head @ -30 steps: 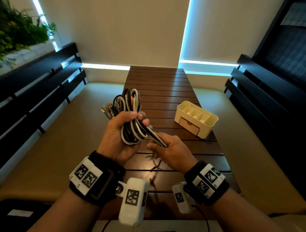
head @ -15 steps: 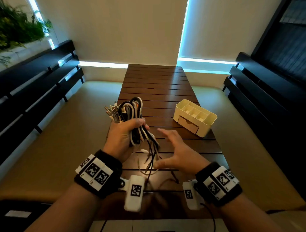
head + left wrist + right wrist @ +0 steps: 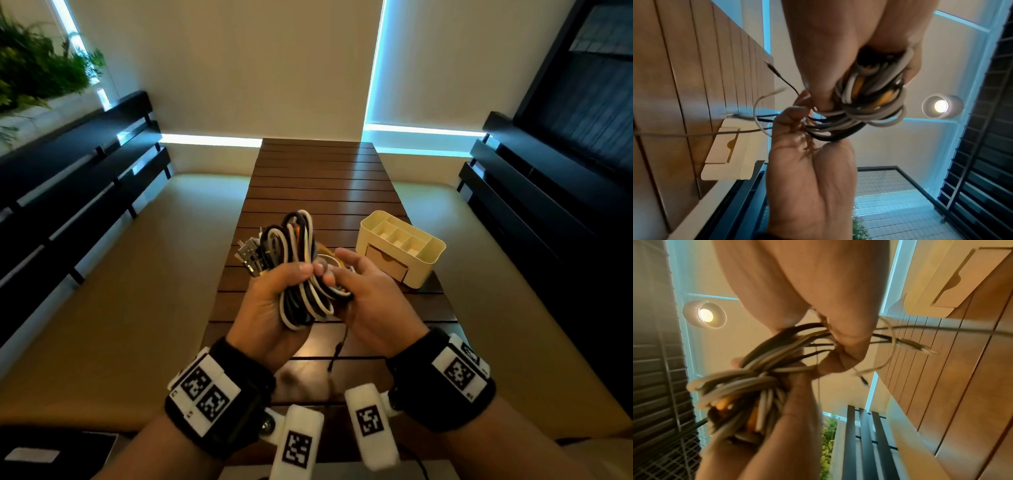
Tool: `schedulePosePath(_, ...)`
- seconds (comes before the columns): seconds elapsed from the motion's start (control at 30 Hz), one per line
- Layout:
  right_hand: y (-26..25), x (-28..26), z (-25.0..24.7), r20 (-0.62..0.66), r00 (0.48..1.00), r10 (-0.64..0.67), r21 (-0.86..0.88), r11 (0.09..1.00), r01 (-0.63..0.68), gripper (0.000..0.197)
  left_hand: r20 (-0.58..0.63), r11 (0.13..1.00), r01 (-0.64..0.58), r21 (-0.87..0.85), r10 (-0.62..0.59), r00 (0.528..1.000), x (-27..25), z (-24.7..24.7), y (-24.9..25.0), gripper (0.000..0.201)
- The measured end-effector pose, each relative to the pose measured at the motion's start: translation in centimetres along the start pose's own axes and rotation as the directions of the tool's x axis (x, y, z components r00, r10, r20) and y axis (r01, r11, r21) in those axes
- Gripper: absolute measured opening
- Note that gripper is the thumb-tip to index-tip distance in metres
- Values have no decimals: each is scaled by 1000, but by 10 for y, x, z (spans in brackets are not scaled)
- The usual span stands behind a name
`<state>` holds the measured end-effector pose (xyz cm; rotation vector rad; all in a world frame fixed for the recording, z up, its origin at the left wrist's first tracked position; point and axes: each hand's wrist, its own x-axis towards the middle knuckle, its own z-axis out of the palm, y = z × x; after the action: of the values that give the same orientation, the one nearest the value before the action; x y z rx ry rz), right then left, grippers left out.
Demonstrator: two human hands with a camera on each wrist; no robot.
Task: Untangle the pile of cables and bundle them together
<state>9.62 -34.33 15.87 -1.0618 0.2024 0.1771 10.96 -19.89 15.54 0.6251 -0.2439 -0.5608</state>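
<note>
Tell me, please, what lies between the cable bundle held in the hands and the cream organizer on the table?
In the head view, only the right hand's raised fingers and bare wooden table separate the cable bundle from the cream organizer.

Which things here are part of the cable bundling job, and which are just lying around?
In the job:
cable bundle, gripped by the left hand
right hand, holding its loops
dangling black cable end

Just lying about:
cream desk organizer
slatted wooden table
plant

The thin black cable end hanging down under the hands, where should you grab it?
Pinch the thin black cable end just above its dangling tip, coming from the right with the right hand. It hangs free over the table, while the left hand already grips the cable bundle.
</note>
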Motion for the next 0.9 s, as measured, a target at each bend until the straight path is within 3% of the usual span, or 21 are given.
schedulePosePath(0.17, -9, 4, 0, -76, 986, -146, 62, 987, 151, 56, -34, 1000, -3, -24, 3, 999, -6, 7, 3, 35)
schedulePosePath(0.3, -10, 4, -2, -105, 973, -205, -69, 978, 198, 51, -153, 999, -28, 34, 33, 988, -8, 8, 5, 17)
schedulePosePath(0.4, -11, 3, -4, -113, 972, -206, -78, 977, 198, 44, -168, 999, -24, 36, 29, 985, -9, 9, 5, 12)
schedulePosePath(0.5, -15, 1, -5, -129, 977, -169, 21, 985, 173, 43, -146, 999, 14, 41, -8, 989, -11, 9, 5, 12)
schedulePosePath(0.7, -21, 5, -14, -194, 974, -113, 193, 970, 151, 43, -77, 998, 48, 42, -45, 996, -20, 1, 6, 31)
schedulePosePath(0.9, -21, 4, -14, -218, 962, -165, 129, 972, 196, 46, -81, 997, 60, 41, -56, 995, -25, 0, 8, 26)
